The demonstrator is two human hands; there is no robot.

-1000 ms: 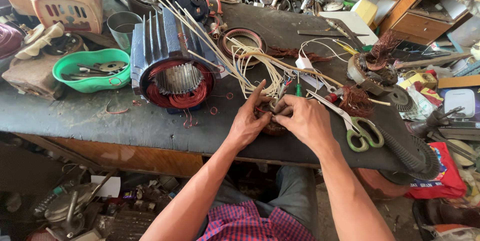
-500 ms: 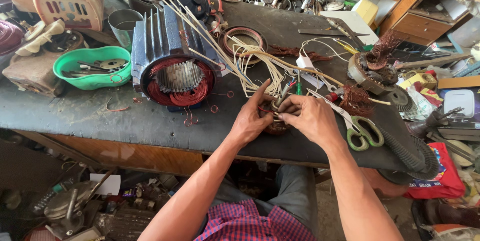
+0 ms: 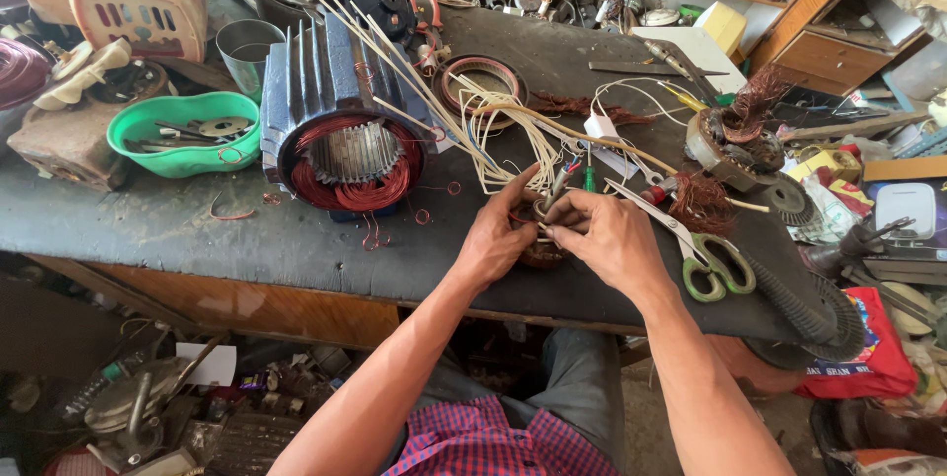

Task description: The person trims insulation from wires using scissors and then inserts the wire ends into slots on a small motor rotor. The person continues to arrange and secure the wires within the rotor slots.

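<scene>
Both hands pinching pale wire leads just right of a large motor stator on a dark worktop.

The worktop (image 3: 148, 229) carries the motor stator (image 3: 340, 131), laid on its side with its copper windings facing the person, probably so its long pale wire leads (image 3: 513, 141) fan rightward within reach. Right of the stator, the left hand (image 3: 498, 234) and right hand (image 3: 612, 239) meet over a small round coil (image 3: 541, 254), seemingly steadying it; fingers (image 3: 562, 229) of both are closed together on the lead ends. Green-handled scissors (image 3: 705, 264) lie further right.
</scene>
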